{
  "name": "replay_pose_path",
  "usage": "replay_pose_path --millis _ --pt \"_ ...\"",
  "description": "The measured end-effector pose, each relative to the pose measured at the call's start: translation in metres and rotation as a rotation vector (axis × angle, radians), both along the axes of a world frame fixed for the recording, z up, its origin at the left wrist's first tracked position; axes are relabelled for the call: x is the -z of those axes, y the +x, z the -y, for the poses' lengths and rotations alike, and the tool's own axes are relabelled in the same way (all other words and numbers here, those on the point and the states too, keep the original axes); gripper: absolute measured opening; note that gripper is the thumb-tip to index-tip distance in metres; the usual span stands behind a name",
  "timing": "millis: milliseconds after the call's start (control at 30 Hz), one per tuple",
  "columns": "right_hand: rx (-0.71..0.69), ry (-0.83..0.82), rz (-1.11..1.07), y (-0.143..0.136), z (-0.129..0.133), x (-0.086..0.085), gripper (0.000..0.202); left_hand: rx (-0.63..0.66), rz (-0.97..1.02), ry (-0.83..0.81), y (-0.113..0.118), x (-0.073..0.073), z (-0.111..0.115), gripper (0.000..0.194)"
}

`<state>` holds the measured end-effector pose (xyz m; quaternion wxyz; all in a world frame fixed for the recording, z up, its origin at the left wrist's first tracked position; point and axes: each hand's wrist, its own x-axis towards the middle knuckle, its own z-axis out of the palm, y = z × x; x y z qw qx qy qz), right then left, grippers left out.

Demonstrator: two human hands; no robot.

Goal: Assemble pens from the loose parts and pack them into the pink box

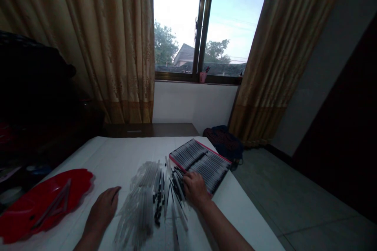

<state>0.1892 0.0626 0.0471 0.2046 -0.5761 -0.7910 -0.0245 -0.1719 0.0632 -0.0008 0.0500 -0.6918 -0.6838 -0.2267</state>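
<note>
My right hand (195, 189) is at the black-ended pens (178, 182), its fingers curled down against them beside the lower left edge of a red-edged box (203, 163). Rows of clear, dark-tipped pens fill that box. My left hand (103, 206) rests at the left, fingers bent together, with a small dark thing at the fingertips that I cannot make out. Between the hands lie a pile of clear tubes (144, 200), small black caps (158, 208) and thin dark refills (173, 196).
A red scalloped tray (78, 180) holding clear plastic pieces sits at the left of the white table (112, 153). Dark cloth (223, 141) lies beyond the right back corner. A pink cup (203, 77) with pens stands on the windowsill.
</note>
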Motion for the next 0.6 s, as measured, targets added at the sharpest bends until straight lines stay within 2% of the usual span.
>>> replay_pose_path --millis 100,200,467,600 --pt "-0.058 -0.008 0.015 -0.015 0.013 0.009 0.014 0.008 0.002 0.005 -0.001 0.000 0.000 0.040" --pt "-0.046 -0.030 0.036 -0.023 0.019 0.012 0.012 0.007 -0.001 0.011 -0.001 0.000 0.000 0.040" --pt "0.095 -0.154 0.174 -0.042 0.009 -0.003 0.016 0.010 -0.008 0.009 -0.001 0.003 -0.002 0.043" --pt "0.133 -0.251 0.231 -0.058 0.004 -0.009 0.025 0.001 -0.010 0.008 -0.002 0.004 -0.003 0.042"
